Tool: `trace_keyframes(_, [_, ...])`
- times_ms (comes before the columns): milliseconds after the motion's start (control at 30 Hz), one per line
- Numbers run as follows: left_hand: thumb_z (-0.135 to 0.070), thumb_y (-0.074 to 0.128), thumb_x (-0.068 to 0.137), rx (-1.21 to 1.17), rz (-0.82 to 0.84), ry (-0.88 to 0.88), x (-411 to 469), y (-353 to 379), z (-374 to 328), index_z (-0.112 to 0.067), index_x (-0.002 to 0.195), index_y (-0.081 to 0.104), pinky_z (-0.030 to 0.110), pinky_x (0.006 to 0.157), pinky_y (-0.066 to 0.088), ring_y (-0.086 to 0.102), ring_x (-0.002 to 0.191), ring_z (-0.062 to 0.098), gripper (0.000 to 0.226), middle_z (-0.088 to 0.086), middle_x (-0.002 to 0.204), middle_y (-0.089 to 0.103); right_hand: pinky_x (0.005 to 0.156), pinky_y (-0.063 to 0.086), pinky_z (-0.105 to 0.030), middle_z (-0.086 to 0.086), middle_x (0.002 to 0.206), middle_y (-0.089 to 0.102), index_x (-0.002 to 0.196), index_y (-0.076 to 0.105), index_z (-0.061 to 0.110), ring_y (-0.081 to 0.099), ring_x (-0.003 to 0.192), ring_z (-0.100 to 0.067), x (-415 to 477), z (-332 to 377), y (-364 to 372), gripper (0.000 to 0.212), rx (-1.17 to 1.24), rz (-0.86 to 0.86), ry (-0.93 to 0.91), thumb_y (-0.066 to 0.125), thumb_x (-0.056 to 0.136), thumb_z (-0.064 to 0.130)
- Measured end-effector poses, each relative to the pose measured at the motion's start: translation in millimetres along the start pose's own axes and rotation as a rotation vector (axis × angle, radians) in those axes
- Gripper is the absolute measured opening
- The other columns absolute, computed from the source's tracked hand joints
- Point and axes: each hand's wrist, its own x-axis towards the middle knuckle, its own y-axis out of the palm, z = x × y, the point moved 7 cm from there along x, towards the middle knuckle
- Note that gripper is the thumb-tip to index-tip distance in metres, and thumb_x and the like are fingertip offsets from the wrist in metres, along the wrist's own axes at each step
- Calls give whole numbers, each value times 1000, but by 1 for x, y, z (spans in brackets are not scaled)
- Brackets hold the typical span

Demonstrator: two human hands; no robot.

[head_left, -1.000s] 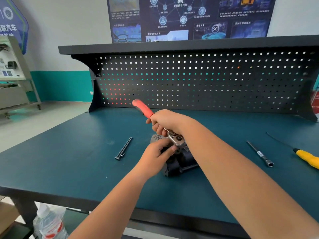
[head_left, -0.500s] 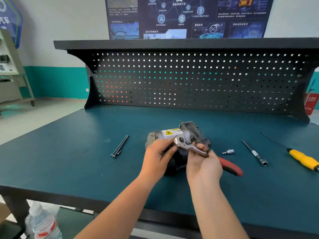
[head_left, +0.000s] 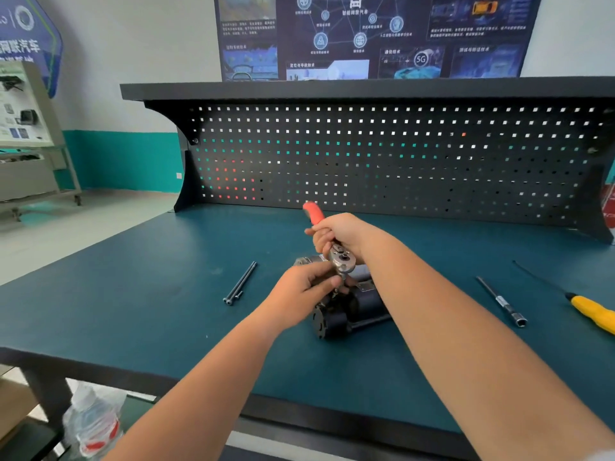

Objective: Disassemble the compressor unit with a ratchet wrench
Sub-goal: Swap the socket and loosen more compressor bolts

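Gripping the ratchet wrench (head_left: 342, 259) by the red handle with right hand (head_left: 339, 232) — likely for leverage. Clasping the compressor unit (head_left: 352, 311) with left hand (head_left: 299, 291), to steady it.

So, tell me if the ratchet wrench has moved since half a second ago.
Yes. The ratchet wrench swung: its red handle pointed right, toward the extension bar, and now points away toward the pegboard.

The wall poster (head_left: 366, 34) carries "5G" inside a ring; its small Chinese captions blur. The blue sign (head_left: 30, 44) at left reads "联汽车".
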Motion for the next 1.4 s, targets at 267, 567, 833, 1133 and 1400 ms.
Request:
trace_keyframes(267, [-21,55,87,6,-175,15,-9,1,7,-12,93,69,18,70,43,59,76,14,18,-1,81,69,30,28,-12,11,35,32,64,30,18,30,25,-1,-5,-4,-14,37,559,-48,-274,33,100,15])
trace_keyframes(567, [-24,54,85,175,-223,148,-11,10,-8,-16,111,68,18,73,45,61,81,8,31,-3,90,72,58,58,-26,-5,59,57,79,47,4,60,61,-14,-90,-90,-65,29,1259,-440,-794,32,102,12])
trace_keyframes(833, [-9,70,81,21,-145,8,-6,4,1,-22,107,70,14,69,46,62,72,-2,30,-29,77,64,41,36,-17,8,42,28,72,27,19,28,31,-5,-52,-15,-54,30,720,-362,-588,35,99,9])
trace_keyframes(1133, [-13,59,90,101,-59,34,-1,0,-4,-13,103,68,24,61,39,50,64,16,16,8,77,66,31,27,-12,10,44,31,90,48,12,29,32,0,-10,5,2,15,-88,51,-63,38,100,17])
trace_keyframes(1400, [-13,63,83,16,-222,53,-7,2,-3,-16,106,71,20,74,50,66,77,6,25,-10,81,69,42,32,-12,8,35,32,65,29,17,32,28,-4,-38,-17,-48,35,920,-222,-493,33,100,9])
